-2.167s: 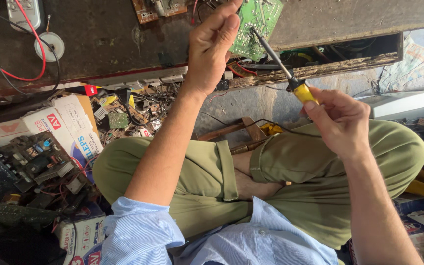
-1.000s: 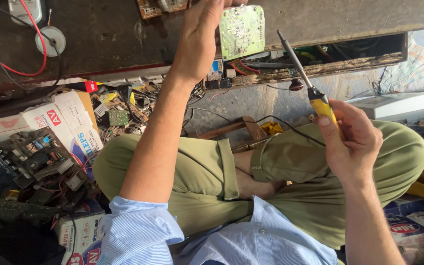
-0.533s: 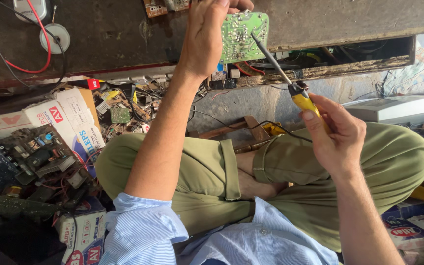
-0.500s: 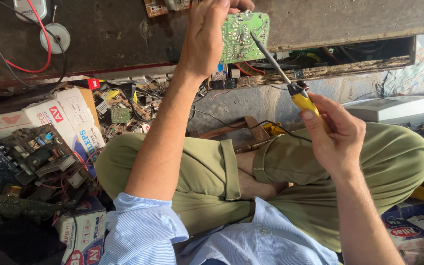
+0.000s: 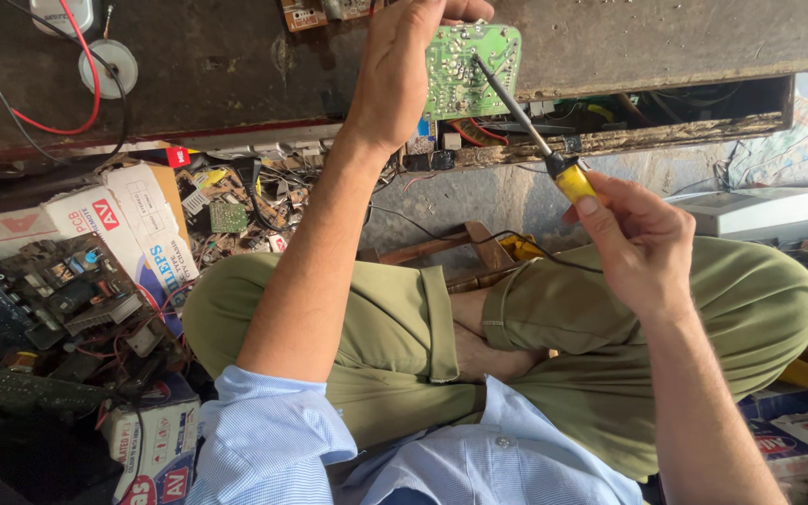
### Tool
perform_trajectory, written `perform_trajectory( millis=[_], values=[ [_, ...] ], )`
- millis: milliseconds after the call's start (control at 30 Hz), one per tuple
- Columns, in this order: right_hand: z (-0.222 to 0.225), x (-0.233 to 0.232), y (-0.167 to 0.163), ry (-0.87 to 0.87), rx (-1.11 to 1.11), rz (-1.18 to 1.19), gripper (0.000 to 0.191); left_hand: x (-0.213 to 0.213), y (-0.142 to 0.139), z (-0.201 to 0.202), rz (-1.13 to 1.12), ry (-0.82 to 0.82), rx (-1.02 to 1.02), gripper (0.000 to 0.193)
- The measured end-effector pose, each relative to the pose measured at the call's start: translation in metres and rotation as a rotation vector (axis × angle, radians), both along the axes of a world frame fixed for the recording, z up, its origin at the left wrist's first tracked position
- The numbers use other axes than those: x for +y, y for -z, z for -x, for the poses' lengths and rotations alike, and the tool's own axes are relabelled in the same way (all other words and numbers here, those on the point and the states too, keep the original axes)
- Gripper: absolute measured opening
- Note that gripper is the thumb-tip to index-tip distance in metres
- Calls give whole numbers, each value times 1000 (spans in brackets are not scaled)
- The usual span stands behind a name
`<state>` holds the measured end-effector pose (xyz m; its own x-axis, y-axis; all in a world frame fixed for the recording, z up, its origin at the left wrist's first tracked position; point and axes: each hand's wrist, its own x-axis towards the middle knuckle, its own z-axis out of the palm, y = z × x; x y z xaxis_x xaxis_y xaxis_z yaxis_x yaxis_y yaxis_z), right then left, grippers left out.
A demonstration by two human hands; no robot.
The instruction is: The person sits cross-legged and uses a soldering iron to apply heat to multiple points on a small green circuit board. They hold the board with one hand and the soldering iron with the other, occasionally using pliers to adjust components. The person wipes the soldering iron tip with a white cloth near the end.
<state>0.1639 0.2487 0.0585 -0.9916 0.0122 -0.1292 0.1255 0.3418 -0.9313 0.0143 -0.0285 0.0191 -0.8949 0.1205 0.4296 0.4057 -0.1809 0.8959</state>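
Swung back in from where it hung clear a second ago, the yellow-handled soldering iron, pinched in the right hand, tips onto the green circuit board that left-hand fingers grip above the counter, apparently mid-soldering, needing steady aim next.

a white cardboard box with red and blue print lies at the left, beside the bent knee, above a heap of dark circuit parts. a smaller red-and-white printed box sits at the lower left, by the blue sleeve. more white packages with red patches lie at the lower right edge.
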Motion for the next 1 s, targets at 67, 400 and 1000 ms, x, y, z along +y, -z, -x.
perform_trajectory(
  millis=[67,400,1000],
  values=[
    [0,1,1,-21,17,59,26,1,0,-1,20,-16,8,49],
    [-2,-2,-11,-6,-41,-27,25,2,2,-1,30,-32,26,49],
    [-36,14,-80,154,261,-748,24,6,3,3,-59,12,39,42]
  ],
)
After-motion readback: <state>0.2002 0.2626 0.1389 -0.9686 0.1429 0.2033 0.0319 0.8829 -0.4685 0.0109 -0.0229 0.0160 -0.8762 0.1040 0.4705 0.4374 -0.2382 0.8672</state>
